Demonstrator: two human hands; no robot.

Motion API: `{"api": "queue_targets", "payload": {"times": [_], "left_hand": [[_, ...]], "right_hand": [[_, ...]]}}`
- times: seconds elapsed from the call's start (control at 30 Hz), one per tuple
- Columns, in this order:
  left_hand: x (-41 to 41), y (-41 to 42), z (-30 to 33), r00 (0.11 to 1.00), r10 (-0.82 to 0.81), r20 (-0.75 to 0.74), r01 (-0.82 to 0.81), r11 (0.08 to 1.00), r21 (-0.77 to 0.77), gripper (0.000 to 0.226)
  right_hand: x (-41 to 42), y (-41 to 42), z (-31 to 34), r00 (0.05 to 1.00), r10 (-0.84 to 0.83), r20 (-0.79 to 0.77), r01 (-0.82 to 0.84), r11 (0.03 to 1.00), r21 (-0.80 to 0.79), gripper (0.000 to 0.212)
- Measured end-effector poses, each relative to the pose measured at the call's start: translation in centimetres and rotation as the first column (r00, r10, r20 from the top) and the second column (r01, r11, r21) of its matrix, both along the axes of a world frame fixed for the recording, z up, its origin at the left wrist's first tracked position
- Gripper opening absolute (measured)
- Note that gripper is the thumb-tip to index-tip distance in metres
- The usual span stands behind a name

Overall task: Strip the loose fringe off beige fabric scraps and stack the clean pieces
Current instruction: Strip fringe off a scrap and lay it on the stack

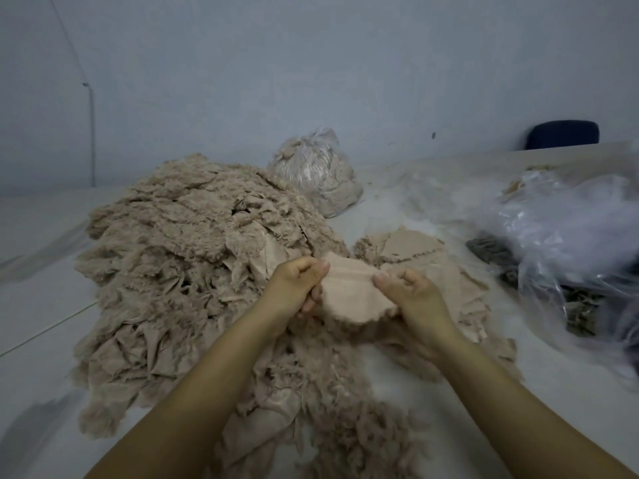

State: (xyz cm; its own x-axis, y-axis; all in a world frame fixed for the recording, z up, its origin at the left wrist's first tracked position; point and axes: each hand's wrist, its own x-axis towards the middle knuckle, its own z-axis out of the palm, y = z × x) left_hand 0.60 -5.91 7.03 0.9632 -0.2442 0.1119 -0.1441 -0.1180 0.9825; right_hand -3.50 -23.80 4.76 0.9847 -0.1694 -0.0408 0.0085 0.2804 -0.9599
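Table point(397, 392): hands pinch scrap point(352, 292)

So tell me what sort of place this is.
Probably a textile-waste sorting workroom: a big heap of fringed beige scraps on a plain white surface, with clear plastic bags stuffed with the same material.

Both forearms run off the near edge. The held scrap point(352, 292) hides the left hand's point(294, 285) fingers behind it. At far right, the clear plastic bag point(570, 236) blurs, its dark contents point(491, 250) unreadable, cut by the edge.
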Motion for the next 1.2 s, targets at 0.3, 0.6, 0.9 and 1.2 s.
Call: {"api": "queue_targets", "payload": {"times": [0.3, 0.6, 0.9, 1.2], "left_hand": [[2.4, 8.1, -2.8, 0.981, 0.161, 0.113, -0.191, 0.644, 0.74, 0.029], [-0.2, 7.2, -2.8, 0.978, -0.032, -0.206, 0.089, 0.957, 0.276, 0.029], [-0.6, 5.4, -1.2, 0.998, -0.047, -0.034, 0.044, 0.996, -0.08, 0.007], [-0.7, 3.5, -1.5, 0.986, -0.075, 0.149, 0.055, 0.99, 0.133, 0.014]], "right_hand": [[3.1, -8.2, 1.1, 0.939, -0.323, 0.12, 0.206, 0.246, -0.947, 0.031], [-0.7, 4.4, -3.2, 0.948, 0.304, -0.092, -0.307, 0.802, -0.512, 0.018], [-0.5, 5.2, -2.6, 0.899, 0.437, -0.017, -0.434, 0.897, 0.089, 0.02], [-0.4, 5.0, -2.6, 0.921, 0.387, 0.032, -0.385, 0.921, -0.063, 0.019]]}}
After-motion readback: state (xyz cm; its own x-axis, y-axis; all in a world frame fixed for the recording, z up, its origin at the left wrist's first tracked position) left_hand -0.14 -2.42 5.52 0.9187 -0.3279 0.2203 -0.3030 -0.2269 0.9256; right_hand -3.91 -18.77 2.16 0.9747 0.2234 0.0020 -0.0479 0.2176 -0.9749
